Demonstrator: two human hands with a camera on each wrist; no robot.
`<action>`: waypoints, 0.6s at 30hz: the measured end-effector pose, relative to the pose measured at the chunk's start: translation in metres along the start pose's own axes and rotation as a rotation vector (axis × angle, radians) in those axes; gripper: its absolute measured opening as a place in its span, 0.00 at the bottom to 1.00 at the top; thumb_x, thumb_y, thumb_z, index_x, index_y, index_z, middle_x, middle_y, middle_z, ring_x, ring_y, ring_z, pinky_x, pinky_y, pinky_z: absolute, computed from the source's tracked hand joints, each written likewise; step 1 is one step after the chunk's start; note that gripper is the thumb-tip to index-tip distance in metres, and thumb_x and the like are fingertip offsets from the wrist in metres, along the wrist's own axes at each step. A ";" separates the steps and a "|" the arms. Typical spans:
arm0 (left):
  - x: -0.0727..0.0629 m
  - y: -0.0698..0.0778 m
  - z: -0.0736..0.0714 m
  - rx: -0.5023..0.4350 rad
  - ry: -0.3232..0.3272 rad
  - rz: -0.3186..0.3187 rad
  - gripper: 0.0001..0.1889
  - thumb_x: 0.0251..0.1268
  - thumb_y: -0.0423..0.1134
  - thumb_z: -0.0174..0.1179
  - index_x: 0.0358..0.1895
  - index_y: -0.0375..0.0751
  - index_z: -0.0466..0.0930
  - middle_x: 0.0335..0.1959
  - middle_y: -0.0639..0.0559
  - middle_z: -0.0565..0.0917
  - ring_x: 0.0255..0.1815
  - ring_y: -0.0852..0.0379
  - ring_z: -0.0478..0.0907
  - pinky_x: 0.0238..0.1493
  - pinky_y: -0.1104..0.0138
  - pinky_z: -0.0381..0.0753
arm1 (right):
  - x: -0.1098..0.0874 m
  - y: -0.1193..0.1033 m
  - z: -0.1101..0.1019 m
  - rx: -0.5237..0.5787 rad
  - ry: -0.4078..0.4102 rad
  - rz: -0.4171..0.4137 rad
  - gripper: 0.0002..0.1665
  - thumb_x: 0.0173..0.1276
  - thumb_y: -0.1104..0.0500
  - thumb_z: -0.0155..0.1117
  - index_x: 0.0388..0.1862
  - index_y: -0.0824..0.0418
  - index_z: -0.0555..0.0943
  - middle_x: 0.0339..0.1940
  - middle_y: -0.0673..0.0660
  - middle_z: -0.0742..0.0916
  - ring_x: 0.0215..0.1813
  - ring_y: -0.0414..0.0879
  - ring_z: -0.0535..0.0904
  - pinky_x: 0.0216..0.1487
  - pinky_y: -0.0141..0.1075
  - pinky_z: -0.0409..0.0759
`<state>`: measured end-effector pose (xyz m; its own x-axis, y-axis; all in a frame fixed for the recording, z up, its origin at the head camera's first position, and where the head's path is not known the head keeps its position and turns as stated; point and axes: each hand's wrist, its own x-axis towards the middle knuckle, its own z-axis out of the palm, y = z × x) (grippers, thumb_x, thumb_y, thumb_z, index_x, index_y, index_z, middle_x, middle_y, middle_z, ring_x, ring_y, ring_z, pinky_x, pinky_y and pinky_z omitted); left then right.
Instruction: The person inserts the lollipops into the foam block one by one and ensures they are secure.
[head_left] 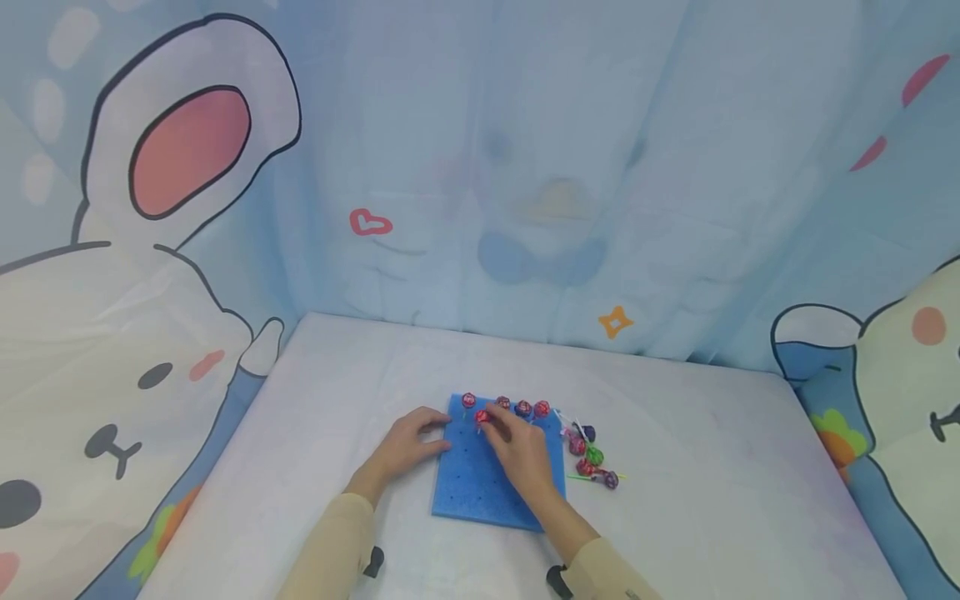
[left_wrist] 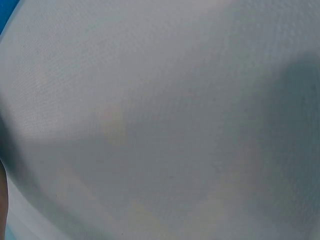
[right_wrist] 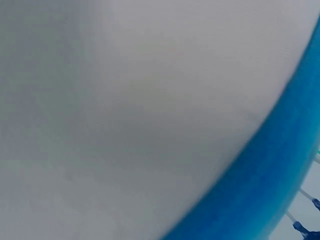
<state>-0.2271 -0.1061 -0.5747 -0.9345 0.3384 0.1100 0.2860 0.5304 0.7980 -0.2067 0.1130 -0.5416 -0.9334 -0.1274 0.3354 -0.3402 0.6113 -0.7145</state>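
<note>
A blue foam board (head_left: 468, 479) with rows of small holes lies on the table. Over its upper left part, my right hand (head_left: 519, 454) pinches a red-wrapped lollipop (head_left: 482, 416) between thumb and fingers. My left hand (head_left: 405, 443) rests at the board's left edge, thumb and fingers apart and touching it. Along the far edge stand several lollipops: one red (head_left: 468, 400) at the left corner, and a red-and-blue one (head_left: 522, 408) among others to the right. The right wrist view catches the board's blue edge (right_wrist: 250, 190); neither wrist view shows the fingers at work.
To the right of the board lies a loose pile of lollipops, among them a green one (head_left: 594, 455), a pink one (head_left: 577, 446) and a purple one (head_left: 611, 480). The white-covered table (head_left: 697, 483) ends at a printed blue curtain (head_left: 450, 275) behind.
</note>
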 end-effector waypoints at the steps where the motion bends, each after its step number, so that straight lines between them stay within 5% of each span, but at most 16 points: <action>1: 0.000 0.000 0.000 -0.004 -0.001 -0.002 0.21 0.64 0.42 0.66 0.58 0.40 0.78 0.56 0.48 0.80 0.61 0.51 0.75 0.63 0.56 0.75 | 0.000 -0.001 -0.001 -0.008 0.004 -0.008 0.19 0.68 0.59 0.67 0.57 0.60 0.82 0.51 0.56 0.87 0.51 0.48 0.85 0.49 0.38 0.83; 9: -0.001 -0.002 0.001 0.015 -0.008 -0.019 0.21 0.64 0.43 0.66 0.59 0.42 0.78 0.57 0.49 0.80 0.62 0.51 0.74 0.64 0.55 0.74 | 0.000 -0.005 -0.018 0.024 0.076 -0.025 0.15 0.66 0.62 0.68 0.52 0.61 0.84 0.47 0.56 0.88 0.49 0.48 0.86 0.47 0.36 0.84; 18: -0.001 0.000 0.000 0.011 -0.017 -0.017 0.21 0.65 0.43 0.65 0.59 0.42 0.78 0.57 0.49 0.80 0.62 0.51 0.74 0.64 0.55 0.73 | -0.010 0.003 -0.045 0.093 0.038 0.198 0.17 0.69 0.55 0.66 0.55 0.55 0.83 0.50 0.53 0.88 0.52 0.47 0.84 0.51 0.38 0.83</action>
<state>-0.2260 -0.1065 -0.5744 -0.9356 0.3424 0.0862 0.2724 0.5445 0.7933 -0.1937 0.1508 -0.5195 -0.9786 0.0188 0.2050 -0.1616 0.5466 -0.8217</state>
